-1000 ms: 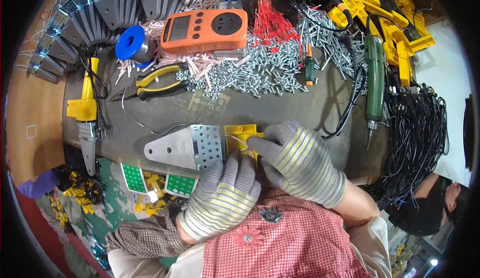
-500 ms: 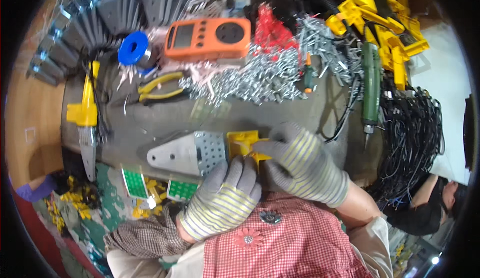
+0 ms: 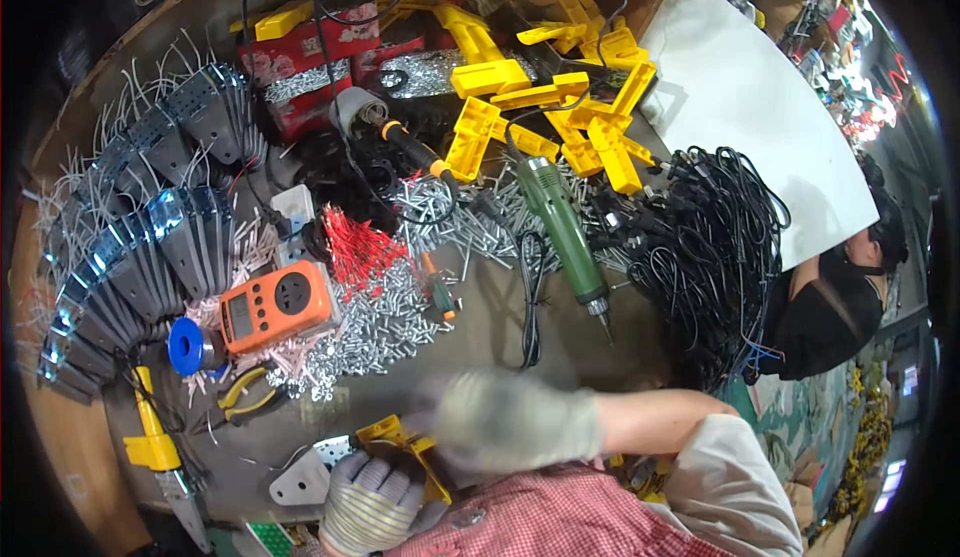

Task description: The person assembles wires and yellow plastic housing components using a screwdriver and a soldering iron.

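Observation:
My left hand, in a grey and yellow striped glove, is closed on a yellow plastic housing close to my apron. A grey metal plate with a rounded end and holes sticks out to the left of this hand. Whether the plate is joined to the housing is hidden by my fingers. My right hand, gloved alike, is just right of the housing. Motion smears its fingers, so I cannot tell whether it holds anything.
Beyond my hands lie pliers, a solder spool, an orange meter, loose screws and a green electric screwdriver. Black cables are heaped at the right, yellow housings at the back. A co-worker sits at far right.
My view has swung right and up, so the table appears lower and further left. My right hand has come off the yellow housing and is moving. My left hand stays on the piece.

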Demonstrator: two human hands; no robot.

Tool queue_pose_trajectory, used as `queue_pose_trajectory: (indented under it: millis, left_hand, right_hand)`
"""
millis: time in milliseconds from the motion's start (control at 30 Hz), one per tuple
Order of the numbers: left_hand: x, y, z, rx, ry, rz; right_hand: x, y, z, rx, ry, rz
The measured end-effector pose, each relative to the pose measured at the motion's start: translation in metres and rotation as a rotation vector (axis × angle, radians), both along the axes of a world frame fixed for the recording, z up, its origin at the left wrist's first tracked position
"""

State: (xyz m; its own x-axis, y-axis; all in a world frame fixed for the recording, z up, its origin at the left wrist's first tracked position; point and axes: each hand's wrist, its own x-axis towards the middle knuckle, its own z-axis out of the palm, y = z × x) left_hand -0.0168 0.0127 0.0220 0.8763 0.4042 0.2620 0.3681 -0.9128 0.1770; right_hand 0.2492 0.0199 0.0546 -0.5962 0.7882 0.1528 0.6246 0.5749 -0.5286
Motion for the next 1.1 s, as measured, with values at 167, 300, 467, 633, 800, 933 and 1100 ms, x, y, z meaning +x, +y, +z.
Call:
queue_pose_trajectory:
  millis: [167, 300, 467, 633, 800, 933, 1100]
  left_hand:
    - [-0.005, -0.003, -0.001, -0.039, -0.005, 0.065]
    - [0.001, 0.001, -0.013, -0.009, -0.133, 0.004]
    - [-0.003, -0.003, -0.01, -0.048, -0.102, 0.056]
    - [-0.01, -0.006, -0.016, -0.057, -0.115, 0.092]
    - [-0.005, 0.0, -0.011, -0.082, -0.122, 0.052]
    - [-0.006, -0.005, -0.015, -0.061, -0.142, 0.086]
    - [-0.01, -0.005, -0.013, -0.132, -0.117, 0.057]
  right_hand:
    - [0.174, 0.126, 0.088, 0.569, -0.42, -1.134]
    - [0.356, 0.203, 0.097, 0.281, -0.493, -1.397]
    - [0.306, 0.176, 0.091, 0.519, -0.474, -1.138]
    - [0.212, 0.089, 0.101, 0.794, -0.227, -0.969]
    - [0.177, 0.013, 0.095, 0.441, 0.285, -0.916]
    - [0.161, 0.012, 0.067, 0.233, 0.242, -0.903]
    - [0.121, -0.03, 0.054, -0.505, 0.617, -0.219]
